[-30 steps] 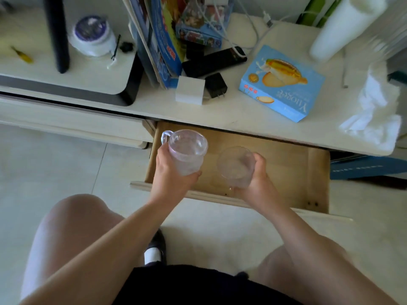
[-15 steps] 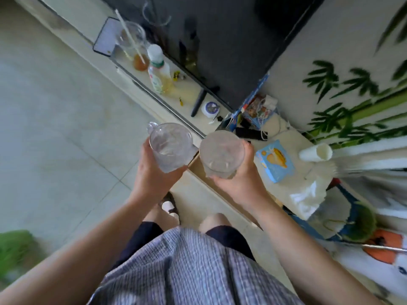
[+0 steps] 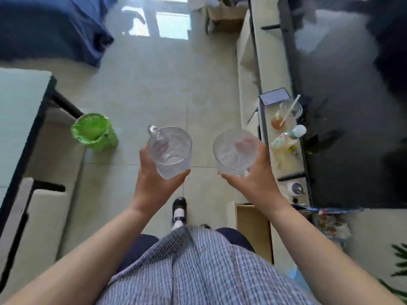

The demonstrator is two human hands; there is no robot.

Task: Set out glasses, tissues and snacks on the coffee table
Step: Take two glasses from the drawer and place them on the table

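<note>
My left hand (image 3: 155,183) grips a clear glass mug with a handle (image 3: 169,150), held upright above the tiled floor. My right hand (image 3: 253,179) holds a clear handleless glass (image 3: 234,151) at the same height, about a hand's width to the right of the mug. Both glasses look empty. The coffee table (image 3: 19,111), with a pale glass top and a dark frame, stands at the left edge of the view. No tissues or snacks show here.
A green-lined bin (image 3: 93,132) stands on the floor beside the coffee table. The TV stand (image 3: 269,73) runs along the right, bearing a phone (image 3: 274,96), a plastic cup with a straw (image 3: 289,110) and a bottle (image 3: 288,137). Its wooden drawer (image 3: 253,230) is open. A blue sofa (image 3: 48,25) sits top left.
The view has swung left from the drawer and TV stand to the open floor. I have stood up, and both glasses have been lifted out of the drawer and carried along.
</note>
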